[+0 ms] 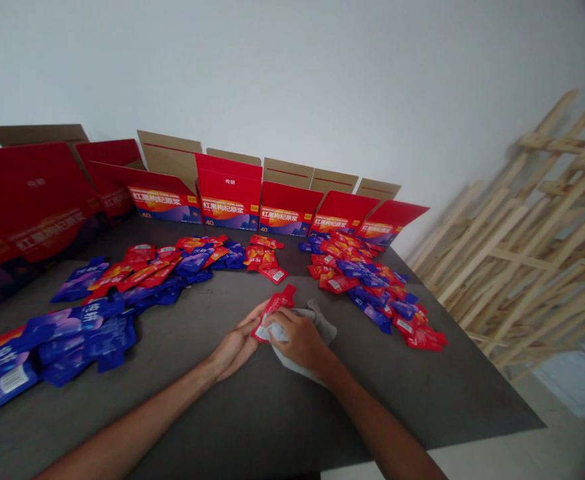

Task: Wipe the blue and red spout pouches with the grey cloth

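Observation:
My left hand (235, 343) pinches the lower end of a red foil sachet (275, 308) from the left, fingers against its edge. My right hand (297, 340) lies over the sachet's lower part and grips a crumpled grey cloth (317, 327) against it. The cloth hides part of the sachet, and its folds hang down onto the dark grey table (252, 427). Both forearms reach in from the bottom of the view.
Heaps of red and blue sachets (97, 333) spread across the table's left side, with another heap (367, 287) on the right. Open red cartons (229, 193) line the far edge against a white wall. Stacked wooden frames (512, 233) lean at right.

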`<state>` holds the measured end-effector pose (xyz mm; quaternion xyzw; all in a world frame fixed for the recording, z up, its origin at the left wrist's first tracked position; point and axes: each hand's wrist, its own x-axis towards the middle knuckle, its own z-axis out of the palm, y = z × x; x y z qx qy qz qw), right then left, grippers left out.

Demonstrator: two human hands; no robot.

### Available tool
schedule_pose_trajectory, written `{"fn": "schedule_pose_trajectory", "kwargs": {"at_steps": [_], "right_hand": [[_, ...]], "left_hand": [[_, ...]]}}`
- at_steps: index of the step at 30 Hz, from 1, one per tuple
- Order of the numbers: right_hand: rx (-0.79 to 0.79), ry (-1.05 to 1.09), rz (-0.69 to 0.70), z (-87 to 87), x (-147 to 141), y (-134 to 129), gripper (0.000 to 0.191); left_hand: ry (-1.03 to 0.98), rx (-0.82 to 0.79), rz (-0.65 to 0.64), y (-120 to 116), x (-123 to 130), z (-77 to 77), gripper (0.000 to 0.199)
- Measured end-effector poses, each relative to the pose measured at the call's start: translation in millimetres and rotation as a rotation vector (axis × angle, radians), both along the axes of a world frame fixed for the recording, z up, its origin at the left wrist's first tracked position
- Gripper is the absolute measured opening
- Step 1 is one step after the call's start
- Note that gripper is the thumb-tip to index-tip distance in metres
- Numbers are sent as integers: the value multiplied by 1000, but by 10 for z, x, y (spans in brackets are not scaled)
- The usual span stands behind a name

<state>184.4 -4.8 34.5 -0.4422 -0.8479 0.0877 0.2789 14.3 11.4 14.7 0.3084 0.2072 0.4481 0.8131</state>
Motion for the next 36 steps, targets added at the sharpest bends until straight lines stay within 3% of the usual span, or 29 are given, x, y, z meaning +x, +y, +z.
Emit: {"fn": "schedule_pose_trajectory", "kwargs": {"at_steps": [3,6,13,15,17,24,27,32,35,36], "right_hand": [[65,115,-160,38,45,52,25],[71,158,-200,75,81,77,22],[-61,-54,134,32,12,-28,31],[-79,-96,170,10,-14,-50,32],[-66,-82,129,6,-18,-42,31],[50,186,-215,110,128,99,19],[50,196,-216,130,144,104,18],[-62,32,-20,108,55,6,21],[-116,-35,-87,87,43,-24,6],[-129,-32,-148,81,58,-15,11]], "left_hand": [[-23,-4,-37,-2,6,-6,44],[-33,-15,-47,-12,11,-7,44],[1,-25,-4,13,-11,3,50],[14,-27,4,21,-16,4,52],[15,-31,6,23,-15,5,51],[-13,-13,-29,2,3,-1,49],[-18,-7,-26,2,-1,-8,51],[-32,2,24,41,-17,-21,50],[-44,11,40,55,-22,-23,49],[-47,8,42,54,-22,-21,49]]}}
